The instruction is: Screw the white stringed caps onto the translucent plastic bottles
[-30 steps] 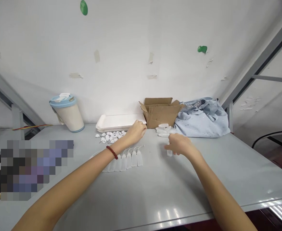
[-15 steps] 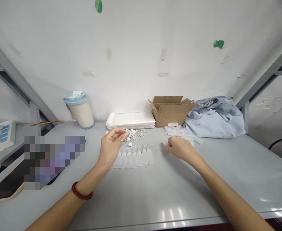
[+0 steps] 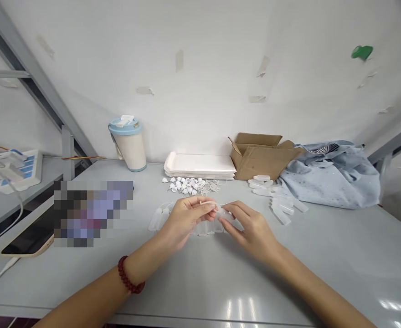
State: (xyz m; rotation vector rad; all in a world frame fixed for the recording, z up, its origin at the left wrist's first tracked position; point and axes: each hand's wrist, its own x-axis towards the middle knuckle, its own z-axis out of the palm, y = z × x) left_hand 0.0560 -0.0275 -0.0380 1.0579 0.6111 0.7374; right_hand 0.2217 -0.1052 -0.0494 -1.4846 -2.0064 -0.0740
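My left hand (image 3: 185, 221) is closed in a pinch on a thin white cord (image 3: 206, 202) above the table. Close against its fingertips, my right hand (image 3: 257, 228) pinches a small translucent plastic sleeve (image 3: 225, 213). The cord and sleeve meet between the fingers, but whether they are joined is hidden. Behind and below the hands lies a row of similar translucent sleeves with cords (image 3: 157, 220), partly covered by my left hand. Small white cone-shaped pieces (image 3: 187, 185) are heaped behind, beside a tangle of pale cords (image 3: 211, 186). Loose translucent sleeves (image 3: 282, 206) lie to the right.
At the back stand a stack of white flat trays or envelopes (image 3: 202, 160), an open cardboard box (image 3: 262, 161) and a cream tumbler with blue lid (image 3: 130, 148). Light blue cloth (image 3: 333, 180) is bunched at right. A phone (image 3: 28, 237) and power strip (image 3: 33, 171) are at left.
My right hand has moved left from beside the loose sleeves and now holds a sleeve against the left hand's cord. The two hands have come together, and the camera view has shifted.
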